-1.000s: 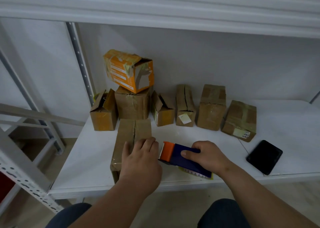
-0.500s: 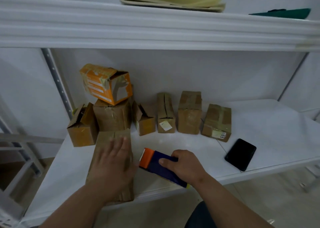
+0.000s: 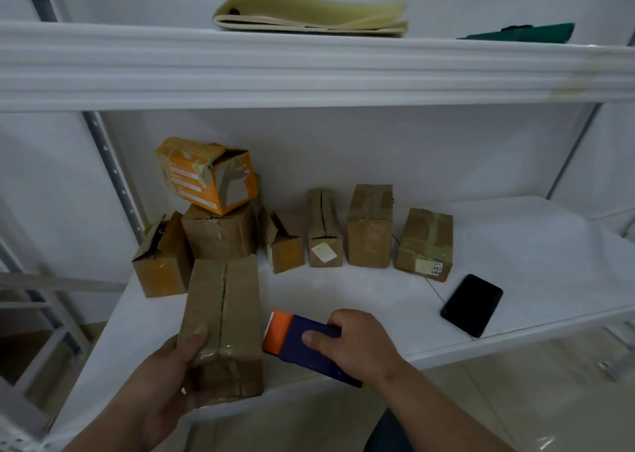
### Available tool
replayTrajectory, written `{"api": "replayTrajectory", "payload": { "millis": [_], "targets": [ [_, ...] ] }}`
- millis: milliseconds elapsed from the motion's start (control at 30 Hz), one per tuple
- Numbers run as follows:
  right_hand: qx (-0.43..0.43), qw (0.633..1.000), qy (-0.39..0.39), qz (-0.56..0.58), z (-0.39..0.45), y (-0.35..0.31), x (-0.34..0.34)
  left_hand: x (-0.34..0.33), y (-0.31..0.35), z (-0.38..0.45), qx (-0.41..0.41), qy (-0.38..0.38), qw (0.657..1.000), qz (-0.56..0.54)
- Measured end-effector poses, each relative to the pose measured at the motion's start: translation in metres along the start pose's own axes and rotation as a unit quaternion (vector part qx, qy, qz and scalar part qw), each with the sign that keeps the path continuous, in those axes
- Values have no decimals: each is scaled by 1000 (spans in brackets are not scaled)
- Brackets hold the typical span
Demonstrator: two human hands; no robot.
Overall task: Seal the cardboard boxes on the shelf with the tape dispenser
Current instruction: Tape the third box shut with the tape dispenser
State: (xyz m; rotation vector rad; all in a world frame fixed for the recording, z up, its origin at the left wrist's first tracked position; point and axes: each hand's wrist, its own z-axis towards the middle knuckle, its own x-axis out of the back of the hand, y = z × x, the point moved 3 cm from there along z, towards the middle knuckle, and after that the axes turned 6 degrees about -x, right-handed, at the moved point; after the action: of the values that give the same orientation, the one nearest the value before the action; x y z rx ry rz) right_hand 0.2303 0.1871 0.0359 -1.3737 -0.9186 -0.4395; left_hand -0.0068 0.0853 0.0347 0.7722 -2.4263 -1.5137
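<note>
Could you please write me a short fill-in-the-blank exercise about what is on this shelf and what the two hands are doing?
1. The right hand grips the blue and ____ tape dispenser.
2. The left hand holds the near end of the long cardboard box, with its ____ on top.
3. The orange box sits on top of a ____ box.
4. The black phone lies to the ____ of the dispenser.

Missing words: orange; thumb; brown cardboard; right

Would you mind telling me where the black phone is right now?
In the head view the phone lies flat at the right front of the shelf, just beyond the labelled box and right of the right hand.
</note>
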Motion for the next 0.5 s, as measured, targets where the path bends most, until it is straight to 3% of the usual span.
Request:
{"api": "replayTrajectory", "payload": {
  "millis": [233, 500],
  "targets": [
    [-74, 986, 87, 124, -1, 17, 30, -43, 25, -10, -78, -76, 994, -28],
    [-170, 920, 215, 278, 3, 60, 72, -120, 42, -9, -101, -164, 981, -17]
  ]
}}
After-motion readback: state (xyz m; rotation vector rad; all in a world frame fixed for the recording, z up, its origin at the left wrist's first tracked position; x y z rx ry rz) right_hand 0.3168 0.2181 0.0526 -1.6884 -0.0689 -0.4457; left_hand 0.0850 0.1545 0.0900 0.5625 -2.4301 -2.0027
